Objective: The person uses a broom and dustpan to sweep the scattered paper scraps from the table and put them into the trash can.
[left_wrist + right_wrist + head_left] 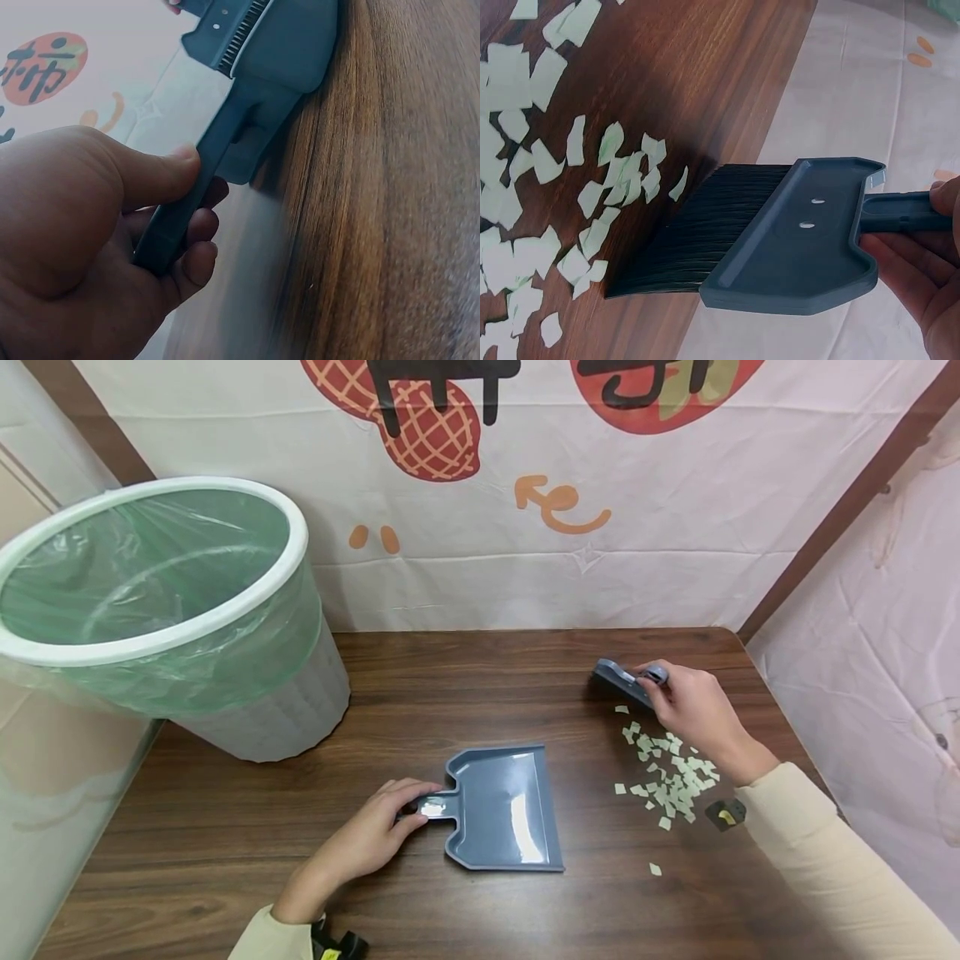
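Pale-green angular paper scraps litter woodgrain table; left hand grips glossy blue-grey plastic dustpan, right hand dark-bristled brush.

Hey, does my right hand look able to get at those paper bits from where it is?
Probably yes. The right hand holds the brush close to the paper bits, and nothing appears to stand between them; the dustpan lies off to the left, out of the way.

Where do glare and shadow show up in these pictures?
Head view: white glare streaks the dustpan; left wrist view: the left hand looks dim against the pale backdrop; right wrist view: soft shadow darkens the table beside the brush.
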Tool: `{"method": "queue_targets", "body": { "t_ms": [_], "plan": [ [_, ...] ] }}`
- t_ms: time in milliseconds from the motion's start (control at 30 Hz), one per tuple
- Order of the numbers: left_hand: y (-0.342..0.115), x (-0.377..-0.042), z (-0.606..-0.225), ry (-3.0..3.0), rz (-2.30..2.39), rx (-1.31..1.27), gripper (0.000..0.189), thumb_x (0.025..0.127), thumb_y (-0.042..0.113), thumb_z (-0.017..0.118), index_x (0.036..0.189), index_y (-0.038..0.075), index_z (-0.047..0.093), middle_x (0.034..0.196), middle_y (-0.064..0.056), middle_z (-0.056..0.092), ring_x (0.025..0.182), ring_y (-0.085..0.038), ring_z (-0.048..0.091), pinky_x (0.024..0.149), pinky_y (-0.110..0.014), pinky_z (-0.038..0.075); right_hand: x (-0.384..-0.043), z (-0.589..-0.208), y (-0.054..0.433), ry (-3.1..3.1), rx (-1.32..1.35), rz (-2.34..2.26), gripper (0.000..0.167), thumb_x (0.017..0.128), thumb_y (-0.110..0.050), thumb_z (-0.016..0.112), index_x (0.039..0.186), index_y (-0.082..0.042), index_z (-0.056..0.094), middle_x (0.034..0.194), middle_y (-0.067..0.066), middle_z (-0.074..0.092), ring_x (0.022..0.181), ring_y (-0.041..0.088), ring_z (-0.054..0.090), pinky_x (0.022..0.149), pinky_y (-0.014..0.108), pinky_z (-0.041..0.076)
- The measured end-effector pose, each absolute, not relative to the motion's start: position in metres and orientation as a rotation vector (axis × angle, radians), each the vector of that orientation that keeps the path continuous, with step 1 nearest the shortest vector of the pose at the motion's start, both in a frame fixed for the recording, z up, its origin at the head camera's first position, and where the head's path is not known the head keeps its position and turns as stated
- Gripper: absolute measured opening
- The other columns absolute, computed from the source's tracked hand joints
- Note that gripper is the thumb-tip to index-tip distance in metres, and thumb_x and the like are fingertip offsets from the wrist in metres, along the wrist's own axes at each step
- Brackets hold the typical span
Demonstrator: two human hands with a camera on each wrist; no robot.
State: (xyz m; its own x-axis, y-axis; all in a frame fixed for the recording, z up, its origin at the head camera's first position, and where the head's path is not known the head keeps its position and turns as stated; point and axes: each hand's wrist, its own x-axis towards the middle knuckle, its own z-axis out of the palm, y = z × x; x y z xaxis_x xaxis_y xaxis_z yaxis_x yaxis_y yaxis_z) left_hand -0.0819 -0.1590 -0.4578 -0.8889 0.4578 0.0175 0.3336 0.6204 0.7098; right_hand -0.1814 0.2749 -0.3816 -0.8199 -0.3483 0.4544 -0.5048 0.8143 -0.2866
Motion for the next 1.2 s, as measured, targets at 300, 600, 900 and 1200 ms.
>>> {"method": "queue_targets", "body": {
  "t_ms": [300,600,900,1200],
  "plan": [
    [-0.159,-0.082,-0.458,2.682,1.123,0.658,0.039,0.096,0.003,0.068,0.135,0.007,0.064,0.127,-0.001,0.066,0.121,-0.021,0.057,0.101,-0.047,0.047,-0.172,-0.380,0.266,-2.616,0.683,0.622,0.015,0.096,-0.006,0.070,0.111,-0.003,0.073,0.066,-0.001,0.057,0.054,0.009,0.042,0.052,0.028,0.038],
    [-0.158,-0.082,-0.457,2.676,1.107,0.637,0.039,0.097,0.004,0.068,0.136,0.007,0.063,0.128,-0.002,0.065,0.123,-0.023,0.056,0.102,-0.049,0.046,-0.163,-0.375,0.266,-2.627,0.808,0.687,0.014,0.093,-0.005,0.073,0.107,-0.003,0.074,0.062,-0.009,0.051,0.049,0.002,0.037,0.047,0.024,0.035],
    [-0.158,-0.082,-0.458,2.683,1.108,0.640,0.040,0.096,0.004,0.068,0.136,0.007,0.063,0.128,-0.001,0.065,0.121,-0.022,0.057,0.102,-0.048,0.047,-0.156,-0.366,0.273,-2.615,0.931,0.783,0.016,0.091,0.003,0.072,0.104,-0.005,0.075,0.065,-0.012,0.050,0.051,-0.003,0.033,0.048,0.020,0.035],
    [-0.158,-0.081,-0.457,2.697,1.115,0.662,0.039,0.096,0.003,0.069,0.134,0.006,0.064,0.126,-0.002,0.066,0.119,-0.022,0.058,0.100,-0.047,0.047,-0.149,-0.357,0.281,-2.608,0.952,0.910,0.021,0.090,0.007,0.071,0.105,-0.007,0.076,0.070,-0.007,0.061,0.054,-0.001,0.044,0.051,0.017,0.040]
  ]
}}
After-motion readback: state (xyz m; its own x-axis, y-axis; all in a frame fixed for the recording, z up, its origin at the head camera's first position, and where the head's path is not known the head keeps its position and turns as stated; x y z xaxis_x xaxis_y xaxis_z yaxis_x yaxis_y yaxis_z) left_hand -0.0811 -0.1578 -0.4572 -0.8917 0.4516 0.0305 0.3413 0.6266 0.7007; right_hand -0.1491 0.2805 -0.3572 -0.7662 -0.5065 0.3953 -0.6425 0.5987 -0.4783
